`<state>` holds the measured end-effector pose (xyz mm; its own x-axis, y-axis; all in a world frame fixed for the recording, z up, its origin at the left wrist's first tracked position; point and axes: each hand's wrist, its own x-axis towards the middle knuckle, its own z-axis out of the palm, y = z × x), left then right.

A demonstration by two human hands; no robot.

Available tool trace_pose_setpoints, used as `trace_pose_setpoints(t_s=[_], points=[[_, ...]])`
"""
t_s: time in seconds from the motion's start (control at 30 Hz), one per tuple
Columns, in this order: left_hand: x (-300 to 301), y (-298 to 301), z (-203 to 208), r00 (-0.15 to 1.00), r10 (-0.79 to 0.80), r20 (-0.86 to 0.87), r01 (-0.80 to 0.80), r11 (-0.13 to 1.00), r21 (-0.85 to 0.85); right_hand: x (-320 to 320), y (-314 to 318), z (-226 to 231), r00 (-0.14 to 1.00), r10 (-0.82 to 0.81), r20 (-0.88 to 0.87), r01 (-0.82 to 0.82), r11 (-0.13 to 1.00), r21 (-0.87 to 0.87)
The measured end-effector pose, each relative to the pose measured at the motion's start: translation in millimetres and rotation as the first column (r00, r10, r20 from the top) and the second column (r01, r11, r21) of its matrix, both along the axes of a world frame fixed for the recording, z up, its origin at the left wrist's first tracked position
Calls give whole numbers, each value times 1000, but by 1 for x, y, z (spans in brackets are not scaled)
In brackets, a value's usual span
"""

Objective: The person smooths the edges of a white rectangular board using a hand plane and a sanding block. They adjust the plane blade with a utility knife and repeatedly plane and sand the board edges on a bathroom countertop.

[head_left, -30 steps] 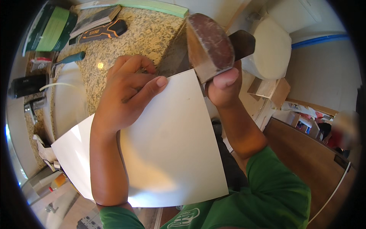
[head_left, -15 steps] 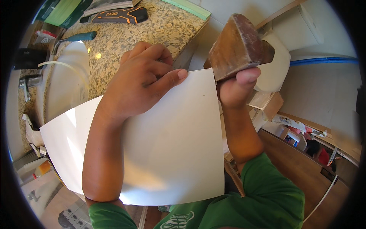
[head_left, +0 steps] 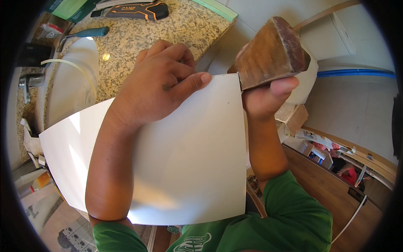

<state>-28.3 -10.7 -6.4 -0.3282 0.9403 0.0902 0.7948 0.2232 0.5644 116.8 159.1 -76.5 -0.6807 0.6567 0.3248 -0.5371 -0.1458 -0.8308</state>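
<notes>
A large white panel (head_left: 189,159) lies across the counter's edge and reaches back to my body. My left hand (head_left: 163,80) is curled over its far edge, thumb resting along the rim, with the other fingertips hidden. At the panel's far right corner, my right hand (head_left: 268,94) grips a brown sanding block (head_left: 270,50) from below. The thumb shows at the block's near side, while its other fingers are hidden behind it. One side of the block is against or very close to the panel's right edge.
A speckled stone counter (head_left: 176,29) holds an orange-and-black utility knife (head_left: 136,11) and a teal-handled tool (head_left: 90,32). Left are a basin (head_left: 71,84) and faucet (head_left: 29,82). A white toilet (head_left: 329,35) stands right, near blue tubing (head_left: 357,73). Another person (head_left: 348,170) appears far right.
The sanding block has shifted slightly right and tilted a little at the panel's corner. My left hand keeps its hold on the panel. The whole view has shifted slightly.
</notes>
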Motion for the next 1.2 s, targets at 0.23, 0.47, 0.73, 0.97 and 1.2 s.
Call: trace_pose_setpoints(t_s=[0.23,0.47,0.73,0.97,1.2], points=[[1,0,-1,1000,5,-1,-5,1000,2,-3,-4,2,996,-83,21,81,991,107],[1,2,-1,1000,-3,-21,3,1000,19,-7,-6,7,986,-156,57,145,977,156],[0,3,0,999,14,37,-13,1000,-10,-5,-8,15,989,-122,77,111,985,134],[0,5,2,999,4,54,-4,1000,2,-6,-11,7,978,-197,75,184,970,158],[-1,5,3,1000,14,27,-14,1000,-18,12,-2,-74,973,75,217,-75,997,-9]])
